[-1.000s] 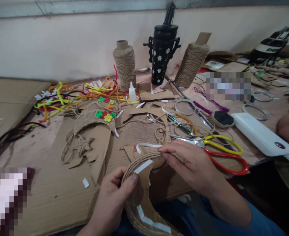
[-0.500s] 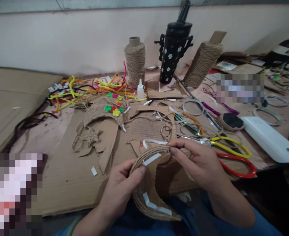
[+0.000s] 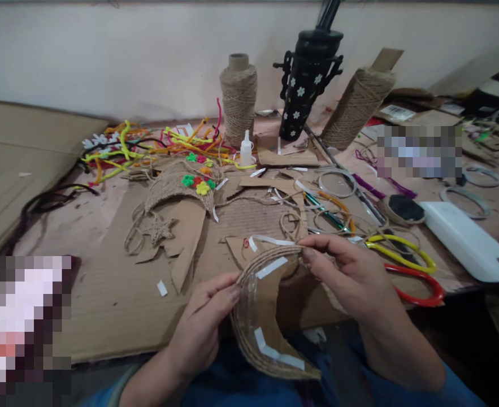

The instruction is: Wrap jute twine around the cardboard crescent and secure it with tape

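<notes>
Fingers of left hand (image 3: 202,322) and right hand (image 3: 347,274) pinch the cardboard crescent (image 3: 266,308), likely light but creasable, best held by its corded rim (image 3: 241,341), though underside contact is hidden

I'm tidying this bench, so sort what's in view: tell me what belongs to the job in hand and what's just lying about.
Belongs, by my reading:
twine-edged cardboard crescent, held by the left hand and right hand
upright twine spool
leaning twine spool
scissors, probably
small nozzle bottle, perhaps

Just lying about, it seems:
black flowered tumbler
white slab-shaped device
</notes>
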`<state>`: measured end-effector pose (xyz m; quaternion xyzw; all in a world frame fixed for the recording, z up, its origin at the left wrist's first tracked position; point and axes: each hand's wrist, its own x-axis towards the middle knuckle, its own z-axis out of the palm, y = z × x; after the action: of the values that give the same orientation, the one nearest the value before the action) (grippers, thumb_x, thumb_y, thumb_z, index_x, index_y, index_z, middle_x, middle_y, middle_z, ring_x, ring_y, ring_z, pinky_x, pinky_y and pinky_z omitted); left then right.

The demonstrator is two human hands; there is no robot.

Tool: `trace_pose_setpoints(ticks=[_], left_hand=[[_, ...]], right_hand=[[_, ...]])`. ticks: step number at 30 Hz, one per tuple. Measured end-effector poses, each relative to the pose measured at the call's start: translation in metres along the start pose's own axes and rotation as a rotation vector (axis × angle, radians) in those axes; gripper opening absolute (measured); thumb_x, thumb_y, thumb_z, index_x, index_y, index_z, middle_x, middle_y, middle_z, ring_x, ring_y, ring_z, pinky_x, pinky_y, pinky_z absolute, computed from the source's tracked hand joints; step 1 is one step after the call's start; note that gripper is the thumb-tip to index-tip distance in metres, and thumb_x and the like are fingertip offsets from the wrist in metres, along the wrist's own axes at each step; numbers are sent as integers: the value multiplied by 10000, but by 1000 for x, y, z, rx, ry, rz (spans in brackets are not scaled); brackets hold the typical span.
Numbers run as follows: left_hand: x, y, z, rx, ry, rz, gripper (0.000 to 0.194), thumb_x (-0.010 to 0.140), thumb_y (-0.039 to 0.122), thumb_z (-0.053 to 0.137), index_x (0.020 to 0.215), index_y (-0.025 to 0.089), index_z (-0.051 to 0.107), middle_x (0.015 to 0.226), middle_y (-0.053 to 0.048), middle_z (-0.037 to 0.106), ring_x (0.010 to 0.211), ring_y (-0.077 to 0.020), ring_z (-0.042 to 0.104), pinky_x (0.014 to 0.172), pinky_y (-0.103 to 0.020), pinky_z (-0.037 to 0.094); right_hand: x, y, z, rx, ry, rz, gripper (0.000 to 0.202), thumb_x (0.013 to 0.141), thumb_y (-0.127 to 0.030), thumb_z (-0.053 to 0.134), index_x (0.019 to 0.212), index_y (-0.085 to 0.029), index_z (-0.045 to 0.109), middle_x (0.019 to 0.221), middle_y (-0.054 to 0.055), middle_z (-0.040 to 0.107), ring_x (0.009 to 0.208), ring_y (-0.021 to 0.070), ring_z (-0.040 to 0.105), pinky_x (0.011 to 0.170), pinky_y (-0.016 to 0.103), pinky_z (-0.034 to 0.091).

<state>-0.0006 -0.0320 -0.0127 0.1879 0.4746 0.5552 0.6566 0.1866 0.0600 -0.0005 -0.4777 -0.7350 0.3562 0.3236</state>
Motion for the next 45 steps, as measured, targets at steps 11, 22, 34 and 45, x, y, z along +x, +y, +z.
trace_pose_setpoints(ticks=[11,22,34,45], left_hand=[[-6,9,6,-243,-264,-266,378,720,400,690,1031,186,691,971,-144,745,859,-283,707,774,-372,524],[-3,2,4,-276,-238,-147,276,748,340,695,991,210,711,945,-68,747,886,-241,687,815,-340,510],[-3,-3,-1,-330,-297,-104,262,783,221,681,1036,273,719,865,-18,742,854,-163,674,877,-281,452],[-3,-5,-4,-281,-340,-120,285,789,248,676,1072,259,707,864,-36,730,857,-168,660,831,-270,464]], right_hand=[[1,5,4,97,-22,64,231,835,-371,555,937,-200,673,820,47,692,739,181,640,659,291,503],[-8,-30,8,-166,96,-438,89,841,-139,552,814,-221,573,734,4,616,718,145,584,658,265,464],[-5,-36,36,-198,-21,-357,46,799,-148,604,772,-179,582,696,-17,560,642,113,533,578,236,388],[-11,-42,34,-203,-38,-321,115,818,-98,523,758,-183,571,696,-17,557,669,113,531,596,238,379]])
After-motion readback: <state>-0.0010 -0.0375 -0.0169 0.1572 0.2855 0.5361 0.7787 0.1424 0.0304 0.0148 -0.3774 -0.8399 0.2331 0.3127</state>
